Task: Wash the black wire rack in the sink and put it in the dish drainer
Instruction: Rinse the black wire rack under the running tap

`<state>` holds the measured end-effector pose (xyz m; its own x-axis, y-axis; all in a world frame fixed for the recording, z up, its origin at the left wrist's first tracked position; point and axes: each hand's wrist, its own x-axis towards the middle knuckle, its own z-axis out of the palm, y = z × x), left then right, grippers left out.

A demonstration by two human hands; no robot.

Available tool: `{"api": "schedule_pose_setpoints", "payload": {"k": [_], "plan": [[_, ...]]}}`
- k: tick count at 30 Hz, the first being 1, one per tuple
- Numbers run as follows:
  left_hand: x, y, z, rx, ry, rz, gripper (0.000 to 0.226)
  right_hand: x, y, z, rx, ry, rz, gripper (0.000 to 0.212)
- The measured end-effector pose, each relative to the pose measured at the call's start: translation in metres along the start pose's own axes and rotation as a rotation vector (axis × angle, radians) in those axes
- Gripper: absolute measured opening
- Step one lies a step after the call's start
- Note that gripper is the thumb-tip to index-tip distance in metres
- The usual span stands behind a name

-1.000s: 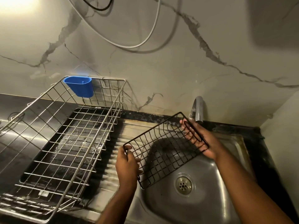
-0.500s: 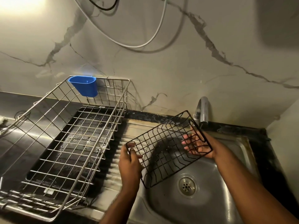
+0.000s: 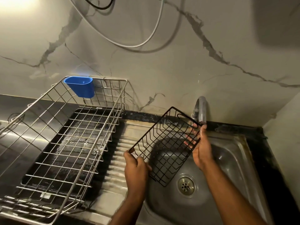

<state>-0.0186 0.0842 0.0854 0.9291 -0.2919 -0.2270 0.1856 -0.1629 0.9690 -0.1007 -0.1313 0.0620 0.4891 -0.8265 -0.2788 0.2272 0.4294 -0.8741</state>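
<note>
The black wire rack (image 3: 164, 146) hangs tilted above the steel sink (image 3: 227, 159), its open side turned toward me. My left hand (image 3: 135, 171) grips its near left corner. My right hand (image 3: 202, 151) lies flat against the rack's right end, fingers showing through the wires, just below the tap (image 3: 200, 111). No water stream is visible. To the left stands the large silver dish drainer (image 3: 65, 140), which holds no dishes.
A blue plastic cup (image 3: 80, 86) hangs on the drainer's back rim. A black tray (image 3: 53, 159) lies under the drainer. The ribbed draining board (image 3: 116, 153) sits between drainer and sink. The drain (image 3: 186, 185) is uncovered. A white hose (image 3: 154, 34) loops on the wall.
The rack has tipped a little more upright and shifted slightly toward the tap. My right hand slid from the rack's top edge down behind its right end.
</note>
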Motion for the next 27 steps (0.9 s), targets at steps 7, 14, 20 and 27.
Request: {"api": "schedule_pose_setpoints", "payload": {"k": [7, 14, 20, 27], "plan": [[0.007, -0.002, -0.020, 0.207, 0.038, 0.096, 0.055, 0.010, -0.014, -0.015, -0.176, 0.010, 0.069, 0.045], [0.021, 0.017, -0.025, 0.349, -0.101, 0.107, 0.066, 0.012, -0.024, -0.011, -0.399, -0.161, 0.164, 0.052], [0.015, 0.030, -0.007, 0.180, -0.630, -0.183, 0.057, 0.011, -0.028, -0.011, -0.363, -0.224, 0.223, 0.056], [-0.001, 0.012, 0.015, 0.060, -0.634, -0.305, 0.069, 0.017, -0.027, -0.017, -0.165, -0.174, 0.193, 0.053]]}}
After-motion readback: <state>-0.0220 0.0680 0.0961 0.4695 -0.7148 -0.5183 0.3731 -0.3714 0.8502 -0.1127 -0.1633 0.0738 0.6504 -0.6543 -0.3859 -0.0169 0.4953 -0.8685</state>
